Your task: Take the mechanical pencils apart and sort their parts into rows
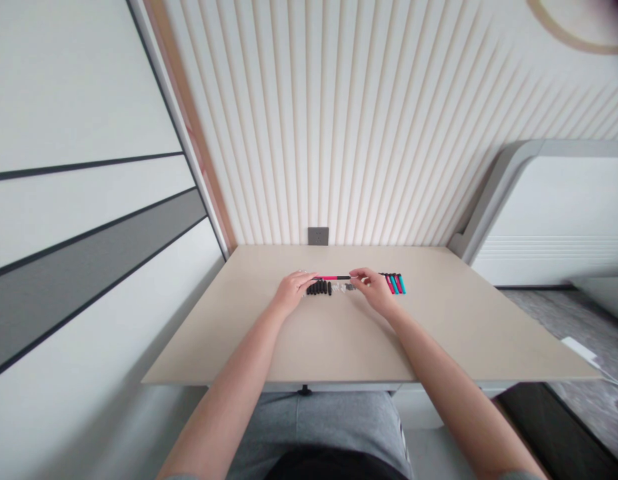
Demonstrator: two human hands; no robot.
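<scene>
A slim pink-and-black pen (pixel 330 277) is stretched level between my two hands, just above the table. My left hand (pixel 291 291) pinches its left end, fingers closed. At the right end, the closed fingertips of my right hand (pixel 375 288) grip the black part. Below the pen lies a row of short black tubes (pixel 319 288), partly covered by my left hand. Small clear or whitish pieces (pixel 341 288) sit beside them, too small to make out. Right of my right hand, several pink and teal barrels with black ends (pixel 396 283) lie side by side.
The beige tabletop (pixel 339 347) reaches back to a ribbed wall (pixel 333 133) with a dark socket (pixel 318 236). A white-and-grey cabinet (pixel 89 280) flanks the left side. A bed headboard (pixel 549 213) stands at the right.
</scene>
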